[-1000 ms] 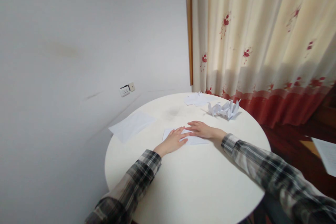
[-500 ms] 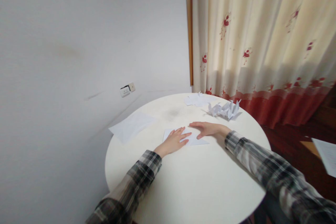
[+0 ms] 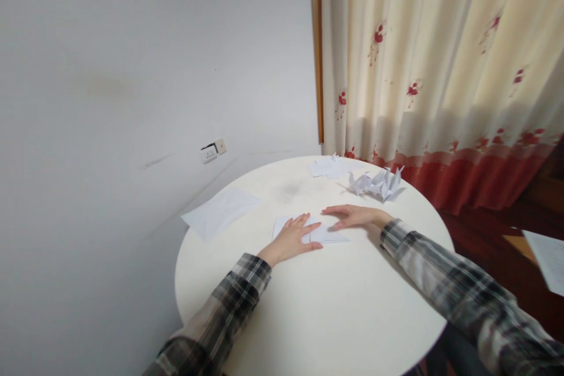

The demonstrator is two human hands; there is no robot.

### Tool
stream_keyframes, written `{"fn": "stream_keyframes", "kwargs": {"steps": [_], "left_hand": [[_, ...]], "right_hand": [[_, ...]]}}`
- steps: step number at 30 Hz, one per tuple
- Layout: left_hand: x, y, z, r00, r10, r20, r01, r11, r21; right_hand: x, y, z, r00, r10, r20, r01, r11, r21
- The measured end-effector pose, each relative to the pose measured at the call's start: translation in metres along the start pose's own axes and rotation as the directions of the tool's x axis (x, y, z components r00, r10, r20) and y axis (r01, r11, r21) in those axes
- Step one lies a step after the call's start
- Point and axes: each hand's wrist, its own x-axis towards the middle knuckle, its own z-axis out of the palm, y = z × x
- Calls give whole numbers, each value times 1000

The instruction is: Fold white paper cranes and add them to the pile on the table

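A folded piece of white paper [image 3: 325, 235] lies on the round white table [image 3: 326, 299], partly covered by my hands. My left hand [image 3: 294, 238] rests flat across its left part with the fingers spread. Over the paper's right side is my right hand [image 3: 355, 215], thumb and fingers apart and nothing held between them. Whether its thumb touches the paper I cannot tell. Beyond my right hand stands a cluster of folded paper cranes [image 3: 379, 184].
A flat sheet of white paper [image 3: 220, 211] sits at the table's left edge, and smaller paper pieces [image 3: 331, 167] lie at the far edge. Behind are a wall with a socket [image 3: 208, 154] and a flowered curtain [image 3: 418, 70]. Printed paper [image 3: 546, 258] shows at far right.
My right hand has shifted slightly to the right. My left thumb has spread farther out, past the paper's near edge. The other papers lie as before.
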Motion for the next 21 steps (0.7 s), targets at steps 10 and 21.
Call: {"fn": "stream_keyframes", "kwargs": {"steps": [10,21], "left_hand": [[4,-3,4,970,148,-193,-153,988,-11],[2,7,-2,844,-102,-527,-33,970,-241]], "right_hand": [[9,20,16,903,60,-426,9,987,158],[12,25,24,870,-45,-490,49,999,-4]]}}
